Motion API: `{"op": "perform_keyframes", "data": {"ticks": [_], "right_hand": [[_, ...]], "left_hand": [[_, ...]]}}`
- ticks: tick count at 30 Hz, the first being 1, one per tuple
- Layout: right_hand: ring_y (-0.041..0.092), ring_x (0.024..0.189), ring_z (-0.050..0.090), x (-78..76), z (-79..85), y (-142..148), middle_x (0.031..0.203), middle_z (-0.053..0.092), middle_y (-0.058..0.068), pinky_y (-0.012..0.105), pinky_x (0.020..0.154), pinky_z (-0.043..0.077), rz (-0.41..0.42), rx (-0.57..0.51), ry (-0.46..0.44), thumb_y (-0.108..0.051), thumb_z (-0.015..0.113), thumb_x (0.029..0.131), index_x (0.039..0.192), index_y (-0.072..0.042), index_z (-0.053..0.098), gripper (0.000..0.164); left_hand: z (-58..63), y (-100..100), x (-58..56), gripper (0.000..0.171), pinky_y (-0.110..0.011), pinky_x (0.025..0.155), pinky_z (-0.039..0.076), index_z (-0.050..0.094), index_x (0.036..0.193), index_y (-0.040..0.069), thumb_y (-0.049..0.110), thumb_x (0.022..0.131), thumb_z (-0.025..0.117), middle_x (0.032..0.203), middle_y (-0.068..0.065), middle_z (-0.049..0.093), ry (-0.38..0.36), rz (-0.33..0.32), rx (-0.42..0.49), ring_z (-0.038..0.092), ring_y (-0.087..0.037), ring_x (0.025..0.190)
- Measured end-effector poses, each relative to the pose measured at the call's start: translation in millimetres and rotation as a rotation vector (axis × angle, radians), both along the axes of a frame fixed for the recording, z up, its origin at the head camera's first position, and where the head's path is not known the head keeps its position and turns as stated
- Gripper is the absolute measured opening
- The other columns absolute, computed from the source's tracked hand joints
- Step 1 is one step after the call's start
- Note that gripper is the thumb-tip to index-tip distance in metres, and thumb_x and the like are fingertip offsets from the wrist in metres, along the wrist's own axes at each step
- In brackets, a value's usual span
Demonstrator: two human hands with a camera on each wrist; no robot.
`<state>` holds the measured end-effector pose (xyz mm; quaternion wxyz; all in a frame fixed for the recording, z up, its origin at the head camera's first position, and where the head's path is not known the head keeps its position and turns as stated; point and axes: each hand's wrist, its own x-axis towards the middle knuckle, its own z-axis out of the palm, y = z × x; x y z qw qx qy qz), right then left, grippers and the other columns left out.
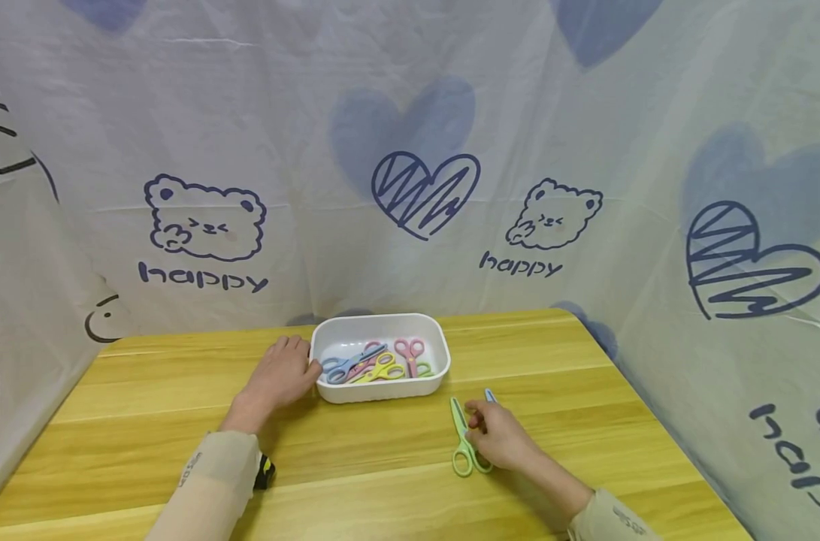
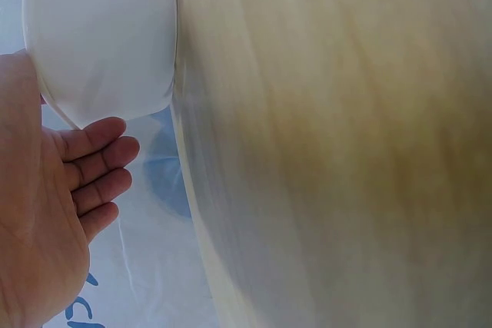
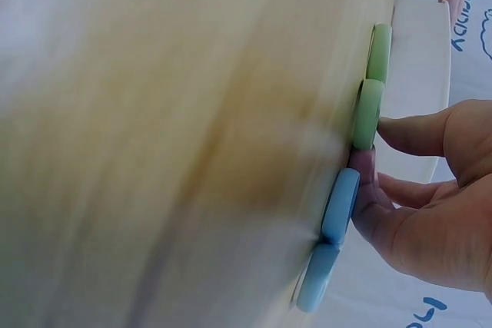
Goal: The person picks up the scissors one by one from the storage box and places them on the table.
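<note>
My left hand (image 1: 281,373) grips the left end of a white plastic bin (image 1: 389,388), the thumb at its rim and the fingers along the outside. Inside the bin lie blue scissors (image 1: 338,370), yellow scissors (image 1: 385,368), pink scissors (image 1: 410,356) and a partly covered green pair. On the table to its right rest green scissors (image 1: 461,432), blades pointing away. Beside them my right hand (image 1: 503,436) reaches down with loosely bent fingers, the thumb by a green handle. Blue scissors (image 3: 340,205) lie under this hand, their handles showing in the right wrist view.
The wooden table (image 1: 355,481) has its back edge against a white curtain (image 1: 315,150) printed with hearts and bears. More curtain hangs at both sides. A small black and yellow object (image 1: 264,472) shows beside the left sleeve.
</note>
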<state>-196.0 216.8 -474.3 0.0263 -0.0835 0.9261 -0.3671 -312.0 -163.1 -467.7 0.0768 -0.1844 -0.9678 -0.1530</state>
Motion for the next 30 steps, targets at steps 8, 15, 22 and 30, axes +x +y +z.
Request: {"op": "perform_keyframes", "data": {"ticks": [8,15,22,30], "right_hand": [[0.016,0.080,0.055,-1.5,-1.1,3.7,0.093,0.061,0.005,0.024,0.065,0.047,0.007,-0.057,-0.036,0.006,0.070,0.091,0.130,0.014,0.060,0.041],[0.017,0.080,0.055,-0.8,0.3,5.3,0.094,0.061,0.006,0.024,0.064,0.048,0.011,-0.079,-0.066,0.006,0.069,0.092,0.132,0.014,0.059,0.042],[0.018,0.085,0.059,-0.8,0.6,7.7,0.100,0.063,0.008,0.025,0.069,0.052,0.006,-0.104,-0.073,0.004,0.071,0.091,0.134,0.013,0.058,0.046],[0.018,0.093,0.063,-1.2,0.1,8.1,0.108,0.067,0.008,0.029,0.078,0.054,-0.055,-0.153,-0.077,-0.002,0.073,0.090,0.135,0.006,0.060,0.047]], "left_hand": [[-0.6,-0.3,0.2,0.043,-0.055,0.102,0.041,0.058,0.120,-0.011,0.026,0.100,0.051,0.116,-0.022,0.059,-0.004,0.007,0.010,0.048,-0.037,0.106],[-1.4,-0.8,0.3,0.044,-0.055,0.101,0.041,0.058,0.120,-0.011,0.026,0.099,0.051,0.116,-0.022,0.060,-0.002,0.001,0.014,0.049,-0.037,0.106],[0.0,-0.9,-0.4,0.040,-0.054,0.099,0.042,0.059,0.118,-0.010,0.025,0.100,0.051,0.112,-0.019,0.059,0.000,-0.004,0.005,0.048,-0.036,0.103],[-0.1,-0.4,0.8,0.040,-0.055,0.099,0.042,0.059,0.118,-0.010,0.025,0.100,0.051,0.114,-0.020,0.060,0.005,0.000,0.006,0.049,-0.036,0.104]]}}
